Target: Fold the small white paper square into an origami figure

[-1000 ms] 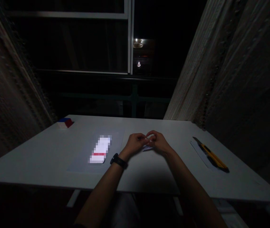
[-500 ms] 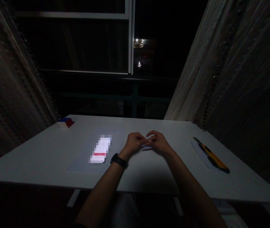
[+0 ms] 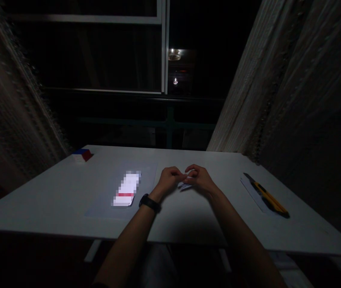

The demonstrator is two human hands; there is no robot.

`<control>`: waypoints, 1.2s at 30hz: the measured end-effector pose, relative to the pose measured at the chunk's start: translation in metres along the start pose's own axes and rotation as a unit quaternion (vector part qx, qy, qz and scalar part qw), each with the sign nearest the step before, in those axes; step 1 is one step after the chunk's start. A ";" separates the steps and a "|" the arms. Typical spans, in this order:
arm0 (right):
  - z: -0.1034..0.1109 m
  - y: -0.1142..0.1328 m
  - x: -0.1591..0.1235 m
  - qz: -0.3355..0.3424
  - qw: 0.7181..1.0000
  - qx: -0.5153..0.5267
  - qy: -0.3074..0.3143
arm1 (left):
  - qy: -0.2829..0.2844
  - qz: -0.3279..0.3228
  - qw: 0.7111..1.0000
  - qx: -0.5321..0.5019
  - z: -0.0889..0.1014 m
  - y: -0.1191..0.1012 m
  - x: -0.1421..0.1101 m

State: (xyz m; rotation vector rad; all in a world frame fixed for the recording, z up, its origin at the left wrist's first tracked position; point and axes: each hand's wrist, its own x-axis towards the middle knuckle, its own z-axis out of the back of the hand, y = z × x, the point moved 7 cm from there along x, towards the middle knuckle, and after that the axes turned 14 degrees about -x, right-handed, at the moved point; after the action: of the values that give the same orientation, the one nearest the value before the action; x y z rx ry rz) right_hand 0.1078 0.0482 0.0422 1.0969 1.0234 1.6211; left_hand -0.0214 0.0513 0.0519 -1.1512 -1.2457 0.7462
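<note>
Small folded white paper [image 3: 186,186] pinched mid-tabletop, visible tips pointing left; long axis hidden by fingers. Left hand [image 3: 169,179], right hand [image 3: 199,179] together, fingertips closed on it, forearms converging over white tabletop's [image 3: 53,200] near edge. One paper, one yellow-black utility knife [image 3: 268,196] by right edge, one blue-red-white cube [image 3: 82,155] at far-left corner.

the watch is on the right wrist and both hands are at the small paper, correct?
The side is wrong: the head view shows the watch on the left wrist. The left hand and right hand are indeed both at the small paper.
</note>
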 end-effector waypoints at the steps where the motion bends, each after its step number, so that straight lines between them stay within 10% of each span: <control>1: 0.001 0.000 0.000 -0.002 1.000 0.007 0.000 | 0.004 -0.001 1.000 0.000 -0.001 0.000 0.000; 36: -0.001 -0.016 0.003 -0.081 0.994 0.071 -0.018 | 0.001 0.022 0.999 0.029 -0.003 0.005 0.001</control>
State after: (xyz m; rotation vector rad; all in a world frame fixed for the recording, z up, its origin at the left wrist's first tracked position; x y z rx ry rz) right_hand 0.1095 0.0548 0.0276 1.1030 1.1869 1.4131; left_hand -0.0179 0.0529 0.0482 -1.1345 -1.1917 0.8088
